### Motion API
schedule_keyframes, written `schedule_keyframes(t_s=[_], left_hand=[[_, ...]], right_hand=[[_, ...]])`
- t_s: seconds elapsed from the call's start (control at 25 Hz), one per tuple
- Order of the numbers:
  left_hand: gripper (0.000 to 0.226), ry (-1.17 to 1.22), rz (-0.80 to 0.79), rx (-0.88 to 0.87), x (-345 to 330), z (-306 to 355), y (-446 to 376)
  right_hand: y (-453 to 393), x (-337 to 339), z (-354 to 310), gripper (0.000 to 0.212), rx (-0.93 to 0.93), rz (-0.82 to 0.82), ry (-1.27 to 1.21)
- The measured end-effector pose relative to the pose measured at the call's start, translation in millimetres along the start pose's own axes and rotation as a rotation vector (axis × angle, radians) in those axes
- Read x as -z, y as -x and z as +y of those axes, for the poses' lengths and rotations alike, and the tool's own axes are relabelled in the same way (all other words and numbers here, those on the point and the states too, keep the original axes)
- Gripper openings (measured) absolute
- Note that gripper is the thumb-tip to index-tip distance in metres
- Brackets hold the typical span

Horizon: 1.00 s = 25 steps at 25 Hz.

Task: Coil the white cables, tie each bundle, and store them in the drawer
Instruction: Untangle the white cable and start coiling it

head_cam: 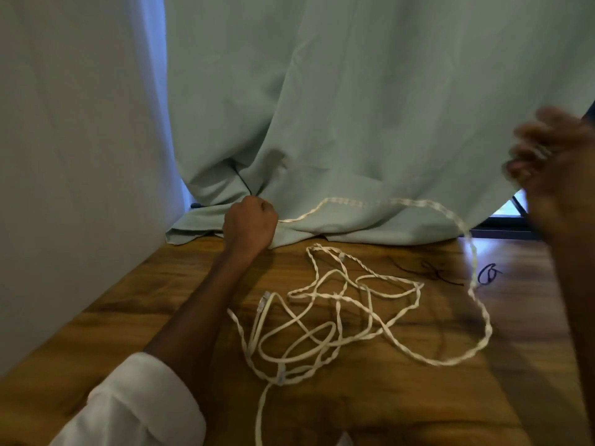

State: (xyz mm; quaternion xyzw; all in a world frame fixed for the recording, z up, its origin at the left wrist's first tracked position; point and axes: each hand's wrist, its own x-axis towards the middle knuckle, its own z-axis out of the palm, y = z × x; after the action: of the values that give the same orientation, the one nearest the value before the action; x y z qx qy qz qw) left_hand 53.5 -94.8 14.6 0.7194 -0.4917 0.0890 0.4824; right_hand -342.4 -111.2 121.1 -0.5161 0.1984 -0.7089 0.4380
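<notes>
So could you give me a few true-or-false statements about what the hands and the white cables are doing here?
1. The left hand grips a white cable in a fist. True.
2. The white cables already lie in neat tied coils. False: they lie loose and tangled on the wooden table.
3. The right hand rests flat on the table. False: it is raised and blurred.
4. A pale green curtain hangs behind the table. True.

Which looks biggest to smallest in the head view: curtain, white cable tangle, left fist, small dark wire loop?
1. Pale green curtain, fills most of the frame.
2. White cable tangle on the wooden table.
3. Left hand, fisted on a cable end.
4. Dark wire loop, smallest.
</notes>
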Motion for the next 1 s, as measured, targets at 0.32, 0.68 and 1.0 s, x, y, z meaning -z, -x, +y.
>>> schedule_keyframes(t_s=[0.32,0.68,1.0], left_hand=[[0.03,0.622,-0.419,0.409,12.7,27.6,1.2],[0.027,1.106,-1.158,0.267,14.2,26.8,15.9],[0.029,1.648,-1.203,0.275,10.7,36.8,27.0]], right_hand=[[92.7,-157.5,136.5,0.051,0.42,-0.734,1.099],[65.6,-113.5,171.5,0.018,0.354,-0.326,0.759],[64.2,-109.1,177.9,0.027,0.193,-0.396,0.931]])
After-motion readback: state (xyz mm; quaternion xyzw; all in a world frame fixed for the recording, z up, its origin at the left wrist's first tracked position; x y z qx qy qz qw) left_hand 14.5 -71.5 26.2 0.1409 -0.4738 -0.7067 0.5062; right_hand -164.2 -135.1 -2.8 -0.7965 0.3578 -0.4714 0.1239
